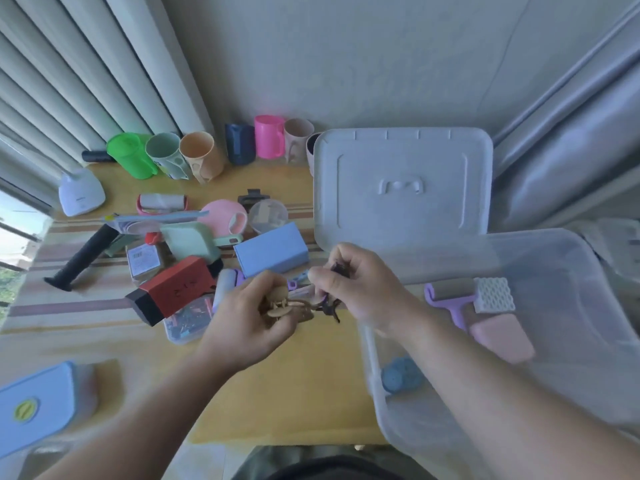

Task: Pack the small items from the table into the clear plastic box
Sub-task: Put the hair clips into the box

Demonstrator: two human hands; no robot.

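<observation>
My left hand [254, 315] grips a bunch of small beige wooden pieces [285, 306] over the middle of the table. My right hand [360, 282] pinches a small dark clip-like item [337, 268] just right of them, at the left rim of the clear plastic box [588, 306]. Inside the box lie a purple lint roller [446, 294], a white textured sponge [493, 294], a pink block [502, 337] and a blue round item [401, 375]. The box's white lid [403, 161] leans behind it.
A red and black box [173, 292], a blue box [272, 251], a green dustpan [190, 242], a pink round item [223, 216] and a black tube [83, 258] crowd the table's left. Cups [197, 157] line the back wall. A blue-lidded container [34, 407] sits near left.
</observation>
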